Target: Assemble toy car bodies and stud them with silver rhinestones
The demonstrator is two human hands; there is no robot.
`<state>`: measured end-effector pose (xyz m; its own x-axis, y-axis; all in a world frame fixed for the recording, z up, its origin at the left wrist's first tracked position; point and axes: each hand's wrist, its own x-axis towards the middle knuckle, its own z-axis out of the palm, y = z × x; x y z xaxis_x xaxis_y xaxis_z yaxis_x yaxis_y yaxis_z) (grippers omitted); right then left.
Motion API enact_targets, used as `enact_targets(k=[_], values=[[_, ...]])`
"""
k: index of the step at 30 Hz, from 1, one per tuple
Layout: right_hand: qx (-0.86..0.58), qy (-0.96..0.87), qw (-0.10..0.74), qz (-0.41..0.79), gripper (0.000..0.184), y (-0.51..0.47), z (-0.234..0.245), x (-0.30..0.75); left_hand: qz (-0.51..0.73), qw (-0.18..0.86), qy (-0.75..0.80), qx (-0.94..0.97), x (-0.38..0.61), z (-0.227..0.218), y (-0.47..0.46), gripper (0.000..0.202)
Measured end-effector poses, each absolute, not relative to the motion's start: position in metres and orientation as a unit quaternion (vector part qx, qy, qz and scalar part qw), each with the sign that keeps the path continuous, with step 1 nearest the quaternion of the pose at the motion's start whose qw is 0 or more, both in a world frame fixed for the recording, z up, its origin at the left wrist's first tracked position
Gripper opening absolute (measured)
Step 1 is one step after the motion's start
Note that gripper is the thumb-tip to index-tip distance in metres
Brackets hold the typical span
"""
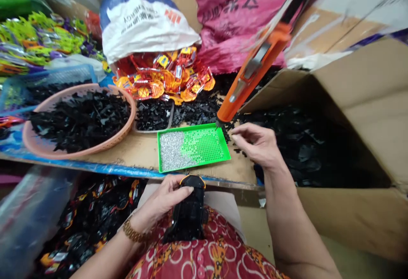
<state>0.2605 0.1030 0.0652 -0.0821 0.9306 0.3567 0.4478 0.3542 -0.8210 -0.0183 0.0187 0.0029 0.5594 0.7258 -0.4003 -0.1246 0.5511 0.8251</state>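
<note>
Brown with a blue edge, the counter (142,149) is carrying a green tray (225,149) near a cardboard box (344,211). Over the lap (223,236), the left hand (168,195) is pinching a black toy part (190,211); the right hand (259,143) is curling, whether around anything I cannot tell.

One left hand (164,196), one right hand (259,143), one orange screwdriver (249,82), one green tray (224,143), one pink basket (112,142) and one held black piece (191,211) were counted.
</note>
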Motion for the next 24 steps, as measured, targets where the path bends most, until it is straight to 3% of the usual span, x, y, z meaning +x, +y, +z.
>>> enact_targets(k=[2, 4, 6, 7, 13, 17, 24], values=[[-0.523, -0.632, 0.545, 0.175, 0.018, 0.121, 0.074, 0.273, 0.263, 0.793, 0.381, 0.396, -0.019, -0.003, 0.021, 0.038], [-0.498, -0.618, 0.596, 0.122, 0.043, 0.142, 0.083, 0.279, 0.268, 0.78, 0.385, 0.414, -0.019, -0.007, 0.021, 0.038], [-0.445, -0.664, 0.583, 0.146, 0.072, 0.165, 0.089, 0.276, 0.27, 0.774, 0.383, 0.426, -0.019, -0.009, 0.021, 0.037], [-0.416, -0.687, 0.569, 0.179, 0.078, 0.176, 0.091, 0.273, 0.271, 0.775, 0.381, 0.425, -0.019, -0.008, 0.02, 0.037], [-0.391, -0.664, 0.598, 0.219, 0.053, 0.193, 0.087, 0.25, 0.249, 0.798, 0.367, 0.408, -0.025, 0.002, 0.022, 0.039], [-0.437, -0.643, 0.581, 0.241, 0.047, 0.166, 0.093, 0.247, 0.241, 0.8, 0.371, 0.405, -0.035, 0.002, 0.025, 0.035], [-0.4, -0.648, 0.501, 0.412, 0.07, 0.147, 0.112, 0.236, 0.222, 0.808, 0.384, 0.388, -0.033, 0.001, 0.03, 0.031]])
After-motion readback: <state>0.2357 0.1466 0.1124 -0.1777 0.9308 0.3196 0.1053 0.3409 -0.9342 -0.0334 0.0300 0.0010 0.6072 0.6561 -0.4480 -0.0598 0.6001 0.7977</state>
